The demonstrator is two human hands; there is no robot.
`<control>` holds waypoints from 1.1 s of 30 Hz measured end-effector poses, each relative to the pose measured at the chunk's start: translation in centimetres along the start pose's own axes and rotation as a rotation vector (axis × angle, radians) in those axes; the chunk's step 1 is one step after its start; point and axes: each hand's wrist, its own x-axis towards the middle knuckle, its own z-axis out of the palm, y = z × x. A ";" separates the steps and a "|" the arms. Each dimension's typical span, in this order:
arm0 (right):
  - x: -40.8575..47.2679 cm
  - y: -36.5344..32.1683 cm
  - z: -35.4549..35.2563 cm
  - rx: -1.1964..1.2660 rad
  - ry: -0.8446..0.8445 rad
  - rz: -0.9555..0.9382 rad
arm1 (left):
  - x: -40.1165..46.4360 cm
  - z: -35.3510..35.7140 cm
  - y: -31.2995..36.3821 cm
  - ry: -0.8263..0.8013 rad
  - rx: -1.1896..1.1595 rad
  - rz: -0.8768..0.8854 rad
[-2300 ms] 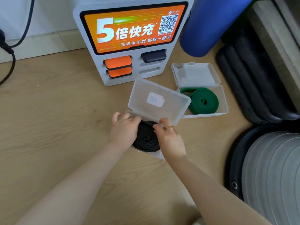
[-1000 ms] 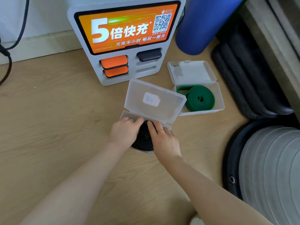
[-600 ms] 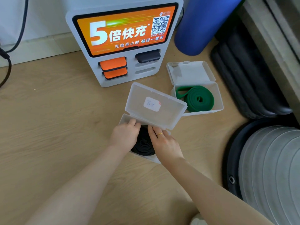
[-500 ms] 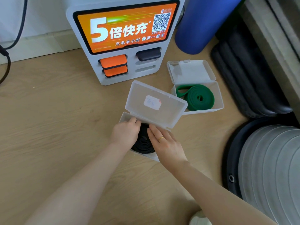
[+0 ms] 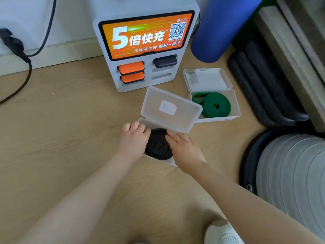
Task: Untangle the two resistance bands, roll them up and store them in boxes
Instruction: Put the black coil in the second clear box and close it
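Black band: rolled into a flat coil; seated inside the near box, between the two hands.
Near box: translucent plastic; on the floor; front wall visible below the coil.
Near box lid: hinged at the far side; raised and tilted toward the camera; white label in the middle.
Left hand: on the left side of the black coil; knuckles up.
Left fingers: curled close together over the left rim of the box, tips against the edge of the coil; not seen gripping it.
Right hand: on the right side of the coil; ring on one finger.
Right fingers: extended and held close together, laid flat on the top right edge of the coil; no pinch visible.
Green band: rolled into a coil with one loose loop at its left; inside the far box.
Far box: translucent; on the floor just right of the near box; lid fully open, lying back.
Charging station: white cabinet with orange screen; upright on the floor behind both boxes.
Blue roll: right of the station.
Floor: light wood pattern.
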 end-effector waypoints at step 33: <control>2.4 3.0 -3.1 1.049 0.074 0.725 | 1.8 -4.0 1.9 -0.279 -1.789 -1.309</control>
